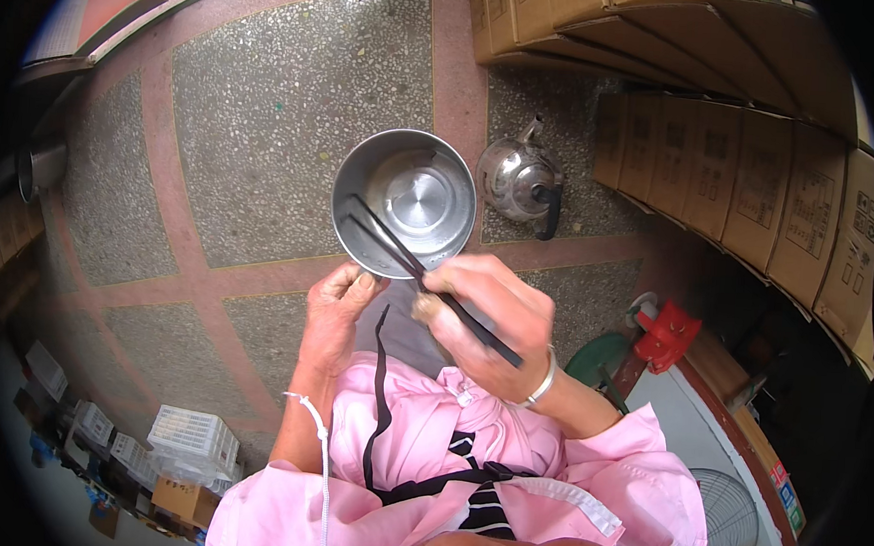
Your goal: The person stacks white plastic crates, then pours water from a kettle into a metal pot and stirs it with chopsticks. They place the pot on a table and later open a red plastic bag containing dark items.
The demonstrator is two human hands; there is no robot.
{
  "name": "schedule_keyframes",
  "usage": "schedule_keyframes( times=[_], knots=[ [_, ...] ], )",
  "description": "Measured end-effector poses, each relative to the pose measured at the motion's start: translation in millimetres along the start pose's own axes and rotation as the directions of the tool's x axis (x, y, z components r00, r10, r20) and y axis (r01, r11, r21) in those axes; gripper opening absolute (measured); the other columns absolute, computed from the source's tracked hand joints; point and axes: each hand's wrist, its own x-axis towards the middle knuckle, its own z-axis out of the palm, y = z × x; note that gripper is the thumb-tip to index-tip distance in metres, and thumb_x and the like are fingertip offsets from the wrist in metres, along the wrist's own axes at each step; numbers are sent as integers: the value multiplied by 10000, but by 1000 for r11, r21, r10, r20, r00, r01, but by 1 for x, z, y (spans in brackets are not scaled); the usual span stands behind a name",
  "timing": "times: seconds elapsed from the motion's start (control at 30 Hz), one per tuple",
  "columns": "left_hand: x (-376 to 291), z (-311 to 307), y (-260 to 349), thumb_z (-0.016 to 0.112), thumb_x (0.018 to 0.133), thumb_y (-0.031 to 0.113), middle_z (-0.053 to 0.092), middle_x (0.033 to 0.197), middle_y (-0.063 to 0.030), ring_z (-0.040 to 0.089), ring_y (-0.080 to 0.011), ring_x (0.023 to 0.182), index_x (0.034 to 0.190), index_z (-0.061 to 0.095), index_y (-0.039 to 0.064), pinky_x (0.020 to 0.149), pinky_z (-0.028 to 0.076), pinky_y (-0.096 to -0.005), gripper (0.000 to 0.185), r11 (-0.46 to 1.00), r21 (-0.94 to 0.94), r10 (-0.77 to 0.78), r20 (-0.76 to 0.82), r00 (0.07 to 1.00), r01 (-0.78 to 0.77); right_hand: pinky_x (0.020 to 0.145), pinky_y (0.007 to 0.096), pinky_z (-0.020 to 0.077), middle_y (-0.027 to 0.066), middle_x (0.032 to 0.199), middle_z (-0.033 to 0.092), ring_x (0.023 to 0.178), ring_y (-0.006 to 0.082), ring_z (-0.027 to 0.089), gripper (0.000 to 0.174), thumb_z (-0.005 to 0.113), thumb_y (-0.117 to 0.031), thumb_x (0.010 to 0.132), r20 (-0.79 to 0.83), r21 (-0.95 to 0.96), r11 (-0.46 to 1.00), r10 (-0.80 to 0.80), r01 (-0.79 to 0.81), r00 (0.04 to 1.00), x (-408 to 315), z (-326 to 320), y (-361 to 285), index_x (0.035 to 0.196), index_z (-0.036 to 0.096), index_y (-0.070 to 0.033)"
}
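Before me is a deep round metal pot [349, 246], its inside shiny and wet-looking, with what seems to be a little clear liquid at the bottom. My left hand [338, 312] pinches the near edge of this pot between thumb and fingers. A pair of dark chopsticks [478, 330] is held in my right hand [490, 320] just right of the near rim; their tips reach down inside the pot at its left wall. A stainless steel kettle [509, 177] with a black handle stands on the floor right of the pot, its spout pointing away from me.
Stacked cardboard boxes [709, 169] line the right side. A red plastic bag [667, 335] and a green round object [597, 359] lie at lower right, near a fan [725, 510]. White plastic baskets [195, 438] are stacked at lower left. Another metal vessel [42, 171] is at far left.
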Motion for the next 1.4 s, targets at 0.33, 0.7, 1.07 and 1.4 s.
schedule_keyframes(
  times=[0.33, 0.7, 1.07, 1.4],
  knots=[
    [-24, 5, -19, 645, 851, 159, 521, 1264, -75, 504, -118, 990, 843, 629, -25, 848, 408, -262, 185, 958, 245, 147, 22, 989, -148, 713, 329, 509, 138, 805, 641, 792, 283, 639, 197, 642, 47, 720, 104, -89, 987, -122, 131, 987, 5, 12, 36, 916, 629, 35],
    [-28, 7, -18, 634, 851, 104, 612, 1039, -94, 532, -201, 1037, 888, 618, -39, 1011, 342, -377, 148, 818, 412, 487, -127, 864, -401, 703, 293, 515, 147, 839, 650, 767, 243, 645, 138, 670, 10, 733, 306, 29, 998, 40, -52, 951, -5, -26, 19, 857, 631, 55],
    [-9, -17, 33, 641, 830, 93, 590, 825, -74, 572, -249, 901, 886, 611, -22, 1060, 299, -507, 132, 583, 628, 754, -184, 630, -515, 779, 292, 499, 141, 907, 660, 867, 221, 640, 160, 651, -18, 784, 176, 73, 993, 80, -94, 981, 71, -8, 27, 935, 650, 35],
    [9, -46, 74, 643, 822, 80, 564, 794, -81, 562, -261, 835, 878, 598, -21, 1052, 308, -514, 124, 529, 661, 810, -206, 550, -532, 725, 264, 504, 138, 881, 651, 777, 183, 643, 159, 641, -11, 816, 348, 35, 999, 7, -20, 937, 109, 39, 8, 956, 632, 65]
  ],
)
